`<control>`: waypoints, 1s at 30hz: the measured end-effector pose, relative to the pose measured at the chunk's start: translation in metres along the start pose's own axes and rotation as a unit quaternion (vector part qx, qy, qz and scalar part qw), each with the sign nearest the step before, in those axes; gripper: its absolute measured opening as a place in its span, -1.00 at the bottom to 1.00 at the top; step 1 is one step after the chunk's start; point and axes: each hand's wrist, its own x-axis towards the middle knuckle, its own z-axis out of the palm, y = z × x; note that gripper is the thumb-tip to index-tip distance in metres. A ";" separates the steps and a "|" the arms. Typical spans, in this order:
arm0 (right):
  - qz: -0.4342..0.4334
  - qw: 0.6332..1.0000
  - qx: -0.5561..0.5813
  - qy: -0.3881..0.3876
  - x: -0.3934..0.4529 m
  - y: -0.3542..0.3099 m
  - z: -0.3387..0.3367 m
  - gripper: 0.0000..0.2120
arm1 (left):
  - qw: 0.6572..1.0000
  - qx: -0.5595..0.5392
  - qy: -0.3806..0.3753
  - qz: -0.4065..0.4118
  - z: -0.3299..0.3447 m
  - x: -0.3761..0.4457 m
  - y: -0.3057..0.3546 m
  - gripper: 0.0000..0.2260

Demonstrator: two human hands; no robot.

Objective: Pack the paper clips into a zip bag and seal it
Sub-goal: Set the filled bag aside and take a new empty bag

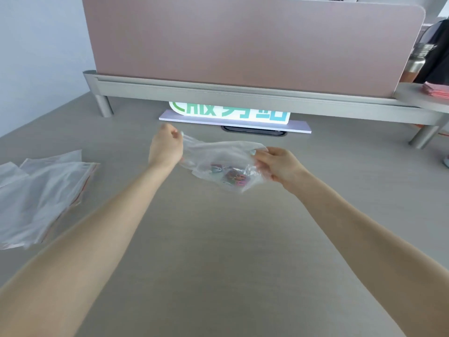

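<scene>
L hand (166, 148) fisted, R hand (277, 166) pinching; arms outstretched.

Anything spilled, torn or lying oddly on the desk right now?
Nothing spilled or torn that I can see. The coloured paper clips sit inside the clear plastic zip bag, held between left hand and right hand. The spare clear zip bags lie loosely heaped at the left.

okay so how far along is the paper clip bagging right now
Done: the coloured paper clips are already inside the clear zip bag. In hand: the left hand and right hand each pinch an end of its top edge. Left: I can't tell whether it's sealed, so pressing it shut probably remains.
</scene>
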 end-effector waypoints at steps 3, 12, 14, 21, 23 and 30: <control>0.005 1.000 -0.008 0.011 -0.001 0.003 0.002 -0.85 | 0.998 -0.016 -0.055 -0.029 -0.002 -0.012 -0.010 -0.76; -0.348 0.902 -0.043 0.252 -0.028 -0.027 0.027 -0.70 | 0.994 0.047 0.097 -0.020 -0.113 -0.006 -0.082 -0.63; -0.442 0.873 -0.072 0.193 -0.044 -0.038 0.056 -0.72 | 0.984 0.105 0.130 -0.068 -0.154 -0.008 -0.120 -0.62; -0.354 0.879 -0.281 -0.151 -0.066 -0.025 0.201 -0.63 | 0.915 0.197 0.118 -0.331 -0.251 -0.058 -0.217 -0.44; -0.263 0.886 -0.323 -0.202 -0.065 -0.024 0.232 -0.50 | 0.916 0.155 0.090 -0.358 -0.262 -0.067 -0.230 -0.23; -0.126 0.917 -0.341 -0.163 -0.025 -0.036 0.314 -0.46 | 0.930 0.259 -0.036 -0.259 -0.272 -0.069 -0.232 -0.26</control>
